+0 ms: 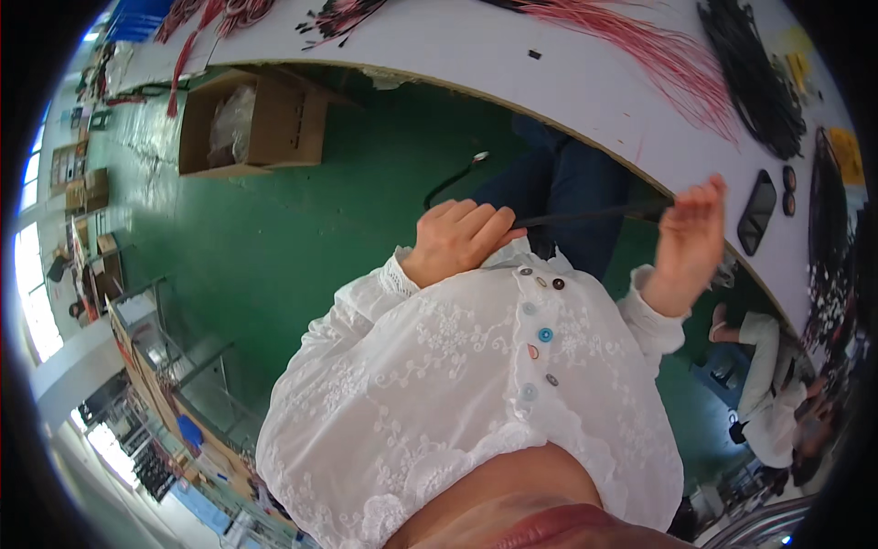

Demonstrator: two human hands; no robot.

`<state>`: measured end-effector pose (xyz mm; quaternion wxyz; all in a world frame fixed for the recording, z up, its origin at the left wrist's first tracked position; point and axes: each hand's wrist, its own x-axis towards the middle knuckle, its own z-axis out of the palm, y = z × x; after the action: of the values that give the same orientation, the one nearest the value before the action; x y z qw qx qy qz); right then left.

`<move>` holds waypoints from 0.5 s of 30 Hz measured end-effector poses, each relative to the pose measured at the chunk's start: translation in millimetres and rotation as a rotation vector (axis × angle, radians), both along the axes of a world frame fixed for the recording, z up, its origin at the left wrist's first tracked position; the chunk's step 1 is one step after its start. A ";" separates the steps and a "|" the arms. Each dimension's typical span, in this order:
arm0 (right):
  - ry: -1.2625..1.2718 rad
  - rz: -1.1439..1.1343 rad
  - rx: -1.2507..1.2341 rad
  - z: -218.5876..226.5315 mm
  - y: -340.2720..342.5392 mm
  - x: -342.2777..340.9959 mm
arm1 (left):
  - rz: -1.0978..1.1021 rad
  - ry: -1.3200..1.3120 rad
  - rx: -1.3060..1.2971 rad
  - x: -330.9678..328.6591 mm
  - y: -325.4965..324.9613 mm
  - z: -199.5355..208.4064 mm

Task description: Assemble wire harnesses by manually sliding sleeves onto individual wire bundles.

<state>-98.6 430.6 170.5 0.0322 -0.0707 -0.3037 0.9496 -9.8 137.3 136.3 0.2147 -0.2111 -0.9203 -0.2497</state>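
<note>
A dark, thin cable (585,219) runs nearly straight between my two hands, in front of the white embroidered shirt. My left hand (462,240) is closed around it. Beyond that fist, a loose end of the cable curves up to a small pale, shiny tip (480,157). My right hand (690,238), slightly blurred, is raised beside the table edge with its fingers closed at the cable's other end. The exact pinch there is hidden by the fingers.
The curved white table (585,91) carries red and black wire bundles (649,55), black cables (754,82) and a dark phone (757,212). A cardboard box (297,119) holding plastic stands on the green floor. Another person (768,403) sits at the right.
</note>
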 end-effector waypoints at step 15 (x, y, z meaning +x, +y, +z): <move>-0.015 -0.123 0.229 30.7 30.3 -36.0 | -0.045 -0.233 0.204 -43.6 -58.0 67.0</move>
<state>-134.6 460.9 201.2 0.0962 -0.0923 -0.4053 0.9044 -53.5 79.3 203.2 0.1210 -0.1784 -0.9040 -0.3692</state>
